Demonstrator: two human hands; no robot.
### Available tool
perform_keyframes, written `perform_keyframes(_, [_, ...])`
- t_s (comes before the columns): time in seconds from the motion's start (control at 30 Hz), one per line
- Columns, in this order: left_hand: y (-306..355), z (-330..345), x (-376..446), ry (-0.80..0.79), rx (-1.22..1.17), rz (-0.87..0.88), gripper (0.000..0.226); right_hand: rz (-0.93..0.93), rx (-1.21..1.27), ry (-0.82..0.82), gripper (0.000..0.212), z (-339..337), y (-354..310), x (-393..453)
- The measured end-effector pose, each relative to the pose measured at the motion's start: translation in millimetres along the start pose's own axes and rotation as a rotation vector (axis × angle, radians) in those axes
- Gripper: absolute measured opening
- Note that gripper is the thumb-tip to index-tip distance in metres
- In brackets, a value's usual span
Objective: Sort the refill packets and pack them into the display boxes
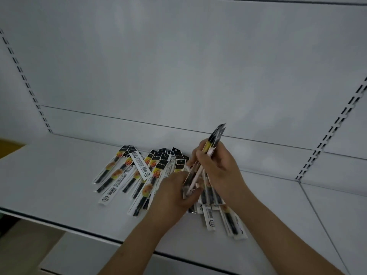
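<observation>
Several long, narrow refill packets point(137, 173) with black tops and orange and white print lie fanned out on a white shelf point(59, 175). My right hand point(220, 171) grips a tilted bundle of packets point(215, 138) whose black tops point up and to the right. My left hand point(174, 195) pinches the lower end of that bundle from below. More loose packets point(230, 221) lie under and to the right of my hands. No display box is in view.
The shelf's white back panel point(178, 66) rises behind the pile, with slotted uprights point(25, 80) at the left and slotted uprights point(325, 139) at the right. The shelf's front edge point(79, 230) runs below my forearms. A yellow-brown surface point(10, 147) shows at the far left.
</observation>
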State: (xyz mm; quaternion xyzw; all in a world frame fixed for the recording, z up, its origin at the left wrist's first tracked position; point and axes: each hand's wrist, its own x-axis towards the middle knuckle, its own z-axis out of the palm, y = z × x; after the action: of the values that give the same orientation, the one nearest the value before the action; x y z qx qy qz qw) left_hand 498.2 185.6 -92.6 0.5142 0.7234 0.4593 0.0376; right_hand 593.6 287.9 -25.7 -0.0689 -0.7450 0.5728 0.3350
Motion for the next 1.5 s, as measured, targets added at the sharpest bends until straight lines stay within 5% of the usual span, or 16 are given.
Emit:
perform_keyframes(0.2, [-3, 3, -4, 0.061, 0.207, 0.067, 0.042, 0.03, -0.105, 0.214, 0.009, -31, 7, -7])
perform_keyframes(0.4, [53, 22, 13, -0.1, 0.052, 0.112, 0.028, 0.052, -0.325, 0.178, 0.021, -65, -3, -34])
perform_keyframes(0.47, [71, 44, 22, -0.153, 0.037, 0.119, 0.01, 0.094, -0.345, 0.215, 0.02, -75, -9, -48])
perform_keyframes(0.6, [107, 94, 34, -0.268, 0.004, 0.131, 0.009, 0.207, -0.398, 0.312, 0.025, -113, -23, -85])
perform_keyframes(0.83, [164, 179, 40, -0.44, -0.167, 0.104, 0.01, 0.379, -0.698, 0.527, 0.05, -241, -36, -195])
perform_keyframes(1.03, [218, 251, 54, -0.485, -0.357, 0.022, 0.013, 0.427, -1.193, 0.632, 0.024, -409, -39, -260])
perform_keyframes(1.17, [261, 299, 79, -0.452, -0.427, -0.041, 0.009, 0.564, -1.325, 0.525, 0.025, -506, -44, -254])
perform_keyframes(1.33, [298, 368, 104, -0.378, -0.572, -0.187, 0.004, 0.784, -1.289, 0.0, 0.049, -570, -39, -217])
perform_keyframes(1.5, [309, 416, 108, -0.328, -0.663, -0.334, 0.005, 0.666, -1.321, -0.152, 0.066, -582, -18, -206])
